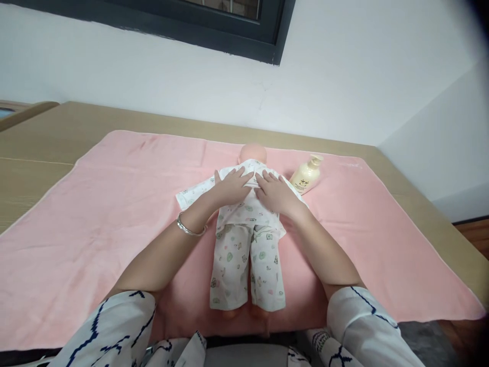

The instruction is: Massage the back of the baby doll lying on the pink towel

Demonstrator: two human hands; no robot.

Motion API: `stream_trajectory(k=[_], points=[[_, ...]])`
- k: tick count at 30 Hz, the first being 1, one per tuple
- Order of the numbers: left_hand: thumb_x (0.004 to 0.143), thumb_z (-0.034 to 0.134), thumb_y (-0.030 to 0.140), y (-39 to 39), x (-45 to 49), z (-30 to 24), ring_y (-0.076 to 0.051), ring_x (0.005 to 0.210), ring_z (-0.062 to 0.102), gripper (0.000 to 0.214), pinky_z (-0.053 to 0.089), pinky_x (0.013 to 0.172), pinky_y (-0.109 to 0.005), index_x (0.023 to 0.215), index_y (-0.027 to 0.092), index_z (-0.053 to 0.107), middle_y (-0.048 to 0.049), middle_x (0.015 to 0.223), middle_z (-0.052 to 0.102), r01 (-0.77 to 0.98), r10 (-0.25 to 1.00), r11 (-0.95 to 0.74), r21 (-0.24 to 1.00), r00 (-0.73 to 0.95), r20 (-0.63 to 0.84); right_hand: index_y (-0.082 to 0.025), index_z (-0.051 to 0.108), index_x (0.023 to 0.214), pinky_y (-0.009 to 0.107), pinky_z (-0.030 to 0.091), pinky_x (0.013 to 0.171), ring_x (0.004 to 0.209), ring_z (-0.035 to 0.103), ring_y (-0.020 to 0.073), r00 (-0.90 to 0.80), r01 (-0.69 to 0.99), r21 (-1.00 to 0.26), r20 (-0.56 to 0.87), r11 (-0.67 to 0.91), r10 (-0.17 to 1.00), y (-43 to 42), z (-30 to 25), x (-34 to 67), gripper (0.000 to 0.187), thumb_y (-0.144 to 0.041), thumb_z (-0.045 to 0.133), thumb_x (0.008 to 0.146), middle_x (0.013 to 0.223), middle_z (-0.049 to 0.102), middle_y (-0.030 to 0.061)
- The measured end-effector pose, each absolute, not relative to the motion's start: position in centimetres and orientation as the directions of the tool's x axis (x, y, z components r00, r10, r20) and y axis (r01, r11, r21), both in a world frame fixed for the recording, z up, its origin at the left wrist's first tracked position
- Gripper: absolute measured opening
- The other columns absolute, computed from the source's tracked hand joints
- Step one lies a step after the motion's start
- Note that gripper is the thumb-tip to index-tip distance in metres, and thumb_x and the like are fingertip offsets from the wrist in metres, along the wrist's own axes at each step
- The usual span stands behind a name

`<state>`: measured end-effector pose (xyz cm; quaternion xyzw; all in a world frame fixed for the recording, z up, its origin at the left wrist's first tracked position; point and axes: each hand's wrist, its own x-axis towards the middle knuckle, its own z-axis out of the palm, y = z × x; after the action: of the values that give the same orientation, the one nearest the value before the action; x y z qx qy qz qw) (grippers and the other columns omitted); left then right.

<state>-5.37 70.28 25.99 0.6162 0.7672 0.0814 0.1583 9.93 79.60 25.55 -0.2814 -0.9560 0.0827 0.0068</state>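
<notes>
A baby doll point(248, 224) in white printed pyjamas lies face down on a pink towel point(95, 214), head away from me, feet toward me. My left hand point(231, 186) lies flat on the doll's upper back, fingers stretched out toward the middle. My right hand point(275, 191) rests flat beside it on the right half of the back, fingers also extended. The fingertips of both hands nearly meet over the doll's spine. A silver bangle point(189, 228) circles my left wrist.
A cream pump bottle point(306, 174) lies on the towel just right of the doll's shoulder. The towel covers a wooden table point(46, 132) set against a white wall. A dark window frame point(214, 25) runs above. Wooden floor point(473, 234) shows at right.
</notes>
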Motion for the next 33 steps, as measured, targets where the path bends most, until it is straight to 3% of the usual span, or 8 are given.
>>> stream_trajectory(k=[3, 6, 10, 14, 17, 22, 29, 33], points=[[0.098, 0.024, 0.05, 71.6, -6.5, 24.7, -0.031, 0.154, 0.009, 0.062, -0.004, 0.112, -0.075, 0.158, 0.033, 0.022, -0.0023, 0.166, 0.013, 0.863, 0.957, 0.287, 0.417, -0.279, -0.081, -0.014, 0.033, 0.155, 0.05, 0.021, 0.121, 0.149, 0.024, 0.0292, -0.805, 0.551, -0.297, 0.056, 0.779, 0.591, 82.1, 24.2, 9.1, 0.055, -0.037, 0.024, 0.107, 0.16, 0.028, 0.0133], [0.097, 0.025, 0.058, 72.2, -7.0, 23.9, -0.031, 0.154, 0.006, 0.066, -0.001, 0.114, -0.073, 0.158, 0.032, 0.021, -0.0016, 0.166, 0.013, 0.839, 0.944, 0.309, 0.448, -0.326, -0.041, -0.012, 0.036, 0.153, 0.05, 0.017, 0.123, 0.149, 0.024, 0.0273, -0.736, 0.597, -0.309, 0.154, 0.74, 0.659, 83.0, 23.2, 8.3, 0.055, -0.038, 0.022, 0.107, 0.159, 0.03, 0.0111], [0.097, 0.024, 0.061, 71.0, -6.1, 24.8, -0.037, 0.153, 0.008, 0.07, 0.0, 0.111, -0.077, 0.16, 0.031, 0.015, -0.0079, 0.167, 0.01, 0.903, 0.96, 0.279, 0.327, -0.257, -0.108, -0.008, 0.03, 0.155, 0.057, 0.019, 0.12, 0.148, 0.026, 0.0331, -0.733, 0.657, -0.183, 0.072, 0.732, 0.676, 79.9, 24.0, 8.7, 0.057, -0.036, 0.022, 0.106, 0.16, 0.028, 0.0143], [0.099, 0.029, 0.049, 69.8, -4.9, 25.7, -0.039, 0.153, 0.009, 0.067, -0.002, 0.11, -0.077, 0.16, 0.027, 0.013, -0.0128, 0.167, 0.007, 0.961, 0.977, 0.18, 0.211, -0.15, -0.153, -0.004, 0.029, 0.155, 0.059, 0.018, 0.119, 0.144, 0.033, 0.0369, -0.772, 0.634, -0.045, 0.024, 0.772, 0.636, 77.4, 25.0, 9.4, 0.057, -0.029, 0.03, 0.103, 0.157, 0.031, 0.0202], [0.099, 0.027, 0.047, 70.6, -5.3, 25.0, -0.038, 0.153, 0.006, 0.067, 0.001, 0.114, -0.073, 0.16, 0.025, 0.011, -0.0112, 0.167, 0.004, 0.937, 0.976, 0.203, 0.285, -0.172, -0.13, -0.006, 0.031, 0.154, 0.056, 0.019, 0.12, 0.146, 0.029, 0.0349, -0.786, 0.603, -0.139, 0.063, 0.785, 0.615, 79.3, 24.4, 9.2, 0.057, -0.035, 0.028, 0.105, 0.158, 0.03, 0.0182], [0.098, 0.017, 0.06, 72.5, -6.4, 23.0, -0.03, 0.154, 0.004, 0.075, -0.001, 0.118, -0.067, 0.16, 0.019, 0.012, -0.0105, 0.167, 0.008, 0.841, 0.923, 0.357, 0.408, -0.384, -0.015, -0.012, 0.029, 0.156, 0.056, 0.012, 0.122, 0.152, 0.015, 0.0282, -0.778, 0.572, -0.267, 0.122, 0.775, 0.616, 83.2, 23.0, 8.5, 0.06, -0.045, 0.023, 0.106, 0.162, 0.021, 0.0128], [0.099, 0.029, 0.044, 69.1, -2.9, 25.5, -0.041, 0.15, 0.018, 0.069, -0.003, 0.113, -0.076, 0.159, 0.013, 0.018, -0.0194, 0.164, 0.013, 0.959, 0.963, 0.26, 0.112, -0.249, -0.106, -0.007, 0.028, 0.156, 0.057, 0.021, 0.118, 0.146, 0.028, 0.0391, -0.751, 0.656, -0.059, 0.051, 0.753, 0.658, 76.7, 24.7, 9.1, 0.059, -0.03, 0.033, 0.102, 0.159, 0.026, 0.0222], [0.098, 0.031, 0.033, 69.3, -3.1, 26.1, -0.04, 0.151, 0.019, 0.063, 0.005, 0.115, -0.075, 0.157, 0.014, 0.025, -0.0178, 0.164, 0.016, 0.959, 0.967, 0.242, 0.148, -0.226, -0.115, -0.006, 0.033, 0.154, 0.053, 0.022, 0.119, 0.145, 0.029, 0.0397, -0.78, 0.615, -0.086, 0.08, 0.784, 0.621, 77.1, 24.7, 9.1, 0.057, -0.031, 0.034, 0.103, 0.157, 0.029, 0.0237]])
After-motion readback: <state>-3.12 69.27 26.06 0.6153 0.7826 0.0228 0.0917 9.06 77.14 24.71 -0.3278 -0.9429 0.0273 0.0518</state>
